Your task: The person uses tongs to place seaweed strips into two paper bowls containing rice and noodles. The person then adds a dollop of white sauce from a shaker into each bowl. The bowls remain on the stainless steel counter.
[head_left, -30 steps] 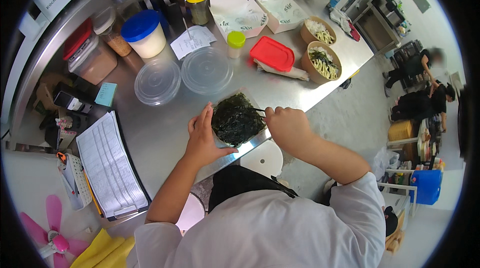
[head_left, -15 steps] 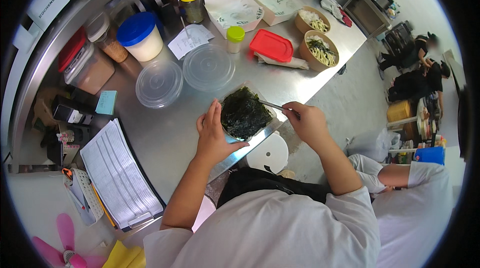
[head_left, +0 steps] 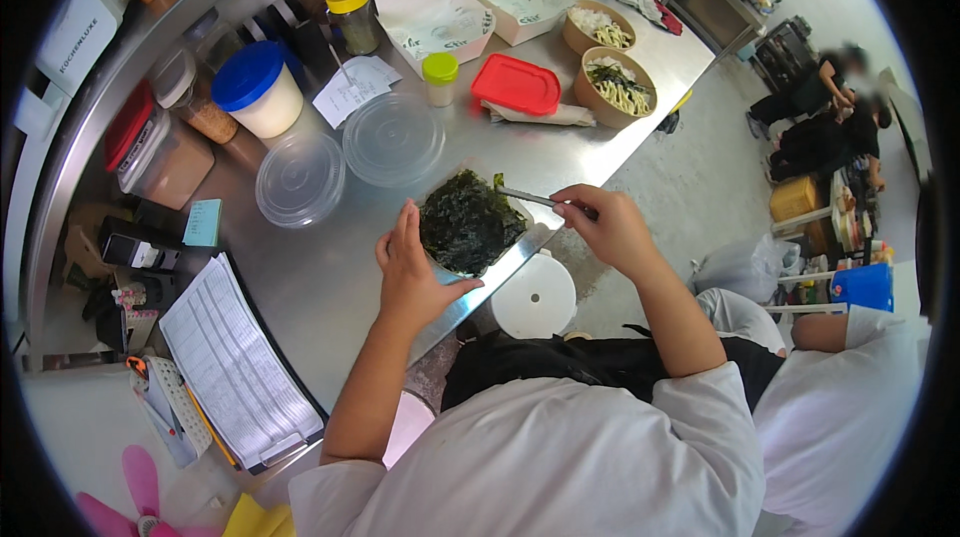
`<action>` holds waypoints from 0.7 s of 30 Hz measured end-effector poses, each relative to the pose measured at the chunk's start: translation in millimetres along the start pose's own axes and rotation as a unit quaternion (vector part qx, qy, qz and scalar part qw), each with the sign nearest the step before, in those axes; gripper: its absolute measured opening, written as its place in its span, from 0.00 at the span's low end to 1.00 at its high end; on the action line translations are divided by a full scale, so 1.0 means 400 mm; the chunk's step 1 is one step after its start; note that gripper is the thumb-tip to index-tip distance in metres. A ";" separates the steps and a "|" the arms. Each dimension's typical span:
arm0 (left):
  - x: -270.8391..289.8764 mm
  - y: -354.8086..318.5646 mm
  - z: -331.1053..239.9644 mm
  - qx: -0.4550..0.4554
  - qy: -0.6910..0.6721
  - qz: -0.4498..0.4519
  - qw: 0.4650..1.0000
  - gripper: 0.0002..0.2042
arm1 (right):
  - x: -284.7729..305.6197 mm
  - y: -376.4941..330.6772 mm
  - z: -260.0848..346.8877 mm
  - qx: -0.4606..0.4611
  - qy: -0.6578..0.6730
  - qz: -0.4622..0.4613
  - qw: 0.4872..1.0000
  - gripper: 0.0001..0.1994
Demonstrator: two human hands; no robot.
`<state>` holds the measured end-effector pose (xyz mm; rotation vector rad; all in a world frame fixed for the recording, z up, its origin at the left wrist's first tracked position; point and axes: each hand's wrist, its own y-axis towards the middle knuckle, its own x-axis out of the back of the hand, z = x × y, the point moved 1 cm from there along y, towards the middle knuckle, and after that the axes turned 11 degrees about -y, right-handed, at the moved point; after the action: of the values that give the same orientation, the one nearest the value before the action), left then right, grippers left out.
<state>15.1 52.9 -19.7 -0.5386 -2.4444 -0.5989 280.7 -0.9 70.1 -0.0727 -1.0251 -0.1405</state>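
A squarish clear container (head_left: 533,220) full of shredded dark green seaweed (head_left: 470,222) sits near the table's front edge. My left hand (head_left: 412,272) is curved around its left and near sides, thumb along the front, steadying it. In my right hand (head_left: 603,222) is a pair of slim metal tongs (head_left: 532,198), held from the right. A small green strip of seaweed (head_left: 499,181) stands up at their tips, above the container's far right part. Whether the tips pinch it is too small to tell.
Two brown paper bowls (head_left: 616,97) with rice and pale strips stand at the back right. Nearby are a red lid (head_left: 516,85), a green-lidded jar (head_left: 440,79) and clear round lids (head_left: 395,140). A clipboard (head_left: 245,362) lies left. Another person (head_left: 835,407) is close at my right.
The tongs' tips have drawn back a little from the seaweed toward the far right, with a green strip now showing at them. My left hand stays on the container. The whole view has shifted slightly.
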 end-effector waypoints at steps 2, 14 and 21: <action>-0.002 0.001 -0.003 0.017 0.004 -0.001 1.000 0.67 | 0.002 0.006 -0.009 -0.005 0.036 0.011 0.999 0.09; -0.008 -0.002 -0.004 0.030 0.010 -0.011 0.999 0.67 | 0.209 0.099 -0.190 -0.107 0.133 -0.064 0.983 0.09; -0.003 0.008 -0.018 0.034 0.010 -0.028 0.999 0.67 | 0.406 0.354 -0.269 0.029 -0.278 -0.031 0.960 0.08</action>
<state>20.7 51.4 -14.2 -0.4362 -2.4576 -0.5376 475.9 112.0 154.0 -0.0257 -1.5951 -0.1512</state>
